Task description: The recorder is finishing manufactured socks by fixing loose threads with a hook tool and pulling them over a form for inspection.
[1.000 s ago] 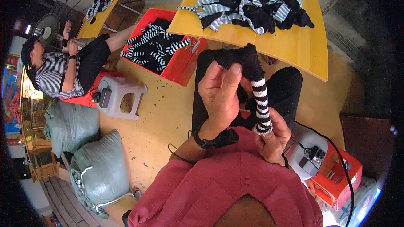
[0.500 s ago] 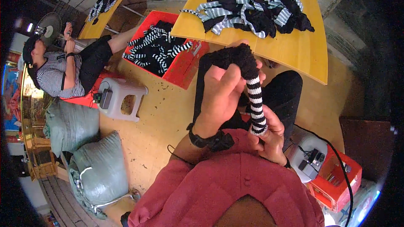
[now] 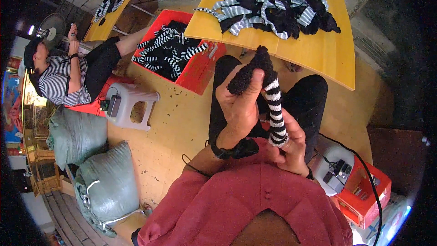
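Observation:
In front of my chest is a knitted piece, with a fuzzy black upper part (image 3: 248, 75) and a narrow black-and-white striped tube (image 3: 275, 111) running down from it. My left hand (image 3: 241, 102) is closed around the black part, its thumb pressed on top. At the lower rim of the tube, my right hand (image 3: 293, 143) grips the knit with its fingers; whether a fingertip is inside the tube is hidden. Beyond my hands, a heap of similar black and striped knitted pieces (image 3: 266, 7) lies on a yellow table (image 3: 318, 61).
A red crate (image 3: 193, 75) holding striped knits stands left of the table. Farther left, a person (image 3: 63, 79) sits near a grey stool (image 3: 132, 102). Stuffed grey-green sacks (image 3: 109, 184) lie at lower left. On my right are another stool (image 3: 325, 168), a red crate (image 3: 366, 196) and a black cable (image 3: 364, 166).
My left hand has turned and shifted its hold, its thumb now over the black part. The black part's tip now points upward. My right hand stays at the tube's lower end.

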`<act>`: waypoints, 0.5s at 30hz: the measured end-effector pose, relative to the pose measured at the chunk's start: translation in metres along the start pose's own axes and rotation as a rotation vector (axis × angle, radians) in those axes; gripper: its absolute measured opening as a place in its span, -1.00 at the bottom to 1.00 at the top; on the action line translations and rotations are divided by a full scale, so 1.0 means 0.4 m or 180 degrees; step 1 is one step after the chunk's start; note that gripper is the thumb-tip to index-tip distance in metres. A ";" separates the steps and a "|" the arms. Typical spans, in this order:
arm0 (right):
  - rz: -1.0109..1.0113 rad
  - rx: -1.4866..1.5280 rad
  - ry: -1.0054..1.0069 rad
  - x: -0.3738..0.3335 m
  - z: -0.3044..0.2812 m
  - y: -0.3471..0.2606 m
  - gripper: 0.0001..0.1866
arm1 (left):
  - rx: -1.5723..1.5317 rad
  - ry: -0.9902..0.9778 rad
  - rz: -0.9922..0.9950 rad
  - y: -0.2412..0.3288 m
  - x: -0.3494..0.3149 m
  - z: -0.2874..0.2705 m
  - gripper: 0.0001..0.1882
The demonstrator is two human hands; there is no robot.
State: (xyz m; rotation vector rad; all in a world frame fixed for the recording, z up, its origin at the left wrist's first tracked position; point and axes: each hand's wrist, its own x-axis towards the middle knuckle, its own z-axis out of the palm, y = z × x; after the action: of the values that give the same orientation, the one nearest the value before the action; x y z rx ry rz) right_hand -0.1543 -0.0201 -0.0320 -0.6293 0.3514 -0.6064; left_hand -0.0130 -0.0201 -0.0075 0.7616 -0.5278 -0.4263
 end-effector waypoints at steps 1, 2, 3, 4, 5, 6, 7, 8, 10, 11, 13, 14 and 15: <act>0.0437 0.0312 -0.0193 0.002 -0.020 -0.009 -0.35 | -0.0037 0.0050 -0.0147 0.002 0.001 -0.001 -0.87; 0.0434 0.0309 -0.0183 0.003 -0.019 -0.011 -0.35 | -0.0074 0.0103 -0.0295 0.002 0.001 -0.001 -0.88; 0.0367 0.0188 -0.0146 0.004 -0.014 -0.013 -0.36 | -0.0072 0.0112 -0.0297 -0.002 0.001 -0.005 -0.88; 0.0303 0.0067 -0.0109 0.005 -0.011 -0.014 -0.37 | -0.0185 0.0151 -0.0502 -0.010 0.002 -0.012 -0.85; 0.0048 -0.0374 -0.0042 0.007 -0.015 -0.007 -0.42 | -0.0298 0.0194 -0.0705 -0.015 0.004 -0.017 -0.81; 0.0066 -0.0368 -0.0040 0.004 -0.019 -0.002 -0.42 | -0.0289 0.0210 -0.0708 -0.007 0.009 -0.016 -0.81; -0.0061 -0.0557 0.0005 0.001 -0.023 0.004 -0.45 | -0.0677 -0.0259 -0.1028 0.008 0.016 -0.016 -0.75; -0.0186 -0.0745 0.0047 -0.002 -0.025 0.007 -0.48 | -0.1066 -0.0730 -0.1341 0.020 0.020 -0.012 -0.69; -0.0062 -0.0938 0.0056 0.001 -0.020 0.006 -0.52 | -0.0896 -0.0840 -0.1406 0.027 0.022 -0.012 -0.65; -0.0068 -0.1057 0.0080 -0.006 -0.026 0.015 -0.53 | -0.1242 -0.0856 -0.1537 0.027 0.026 -0.019 -0.68; -0.0107 -0.1202 0.0168 -0.012 -0.031 0.029 -0.52 | -0.1399 -0.0508 -0.1581 0.043 0.039 0.000 -0.74; -0.0107 -0.1206 0.0144 -0.011 -0.025 0.031 -0.52 | -0.1396 -0.0507 -0.1558 0.040 0.039 -0.004 -0.74; -0.0158 -0.1243 0.0260 -0.012 -0.018 0.032 -0.50 | -0.1571 -0.0677 -0.1630 0.036 0.038 -0.011 -0.74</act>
State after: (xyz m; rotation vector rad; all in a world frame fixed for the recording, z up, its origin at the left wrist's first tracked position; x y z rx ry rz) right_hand -0.1563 -0.0119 -0.0452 -0.9912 0.5389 -0.6170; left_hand 0.0041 -0.0166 0.0049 0.3641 -0.3950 -1.0787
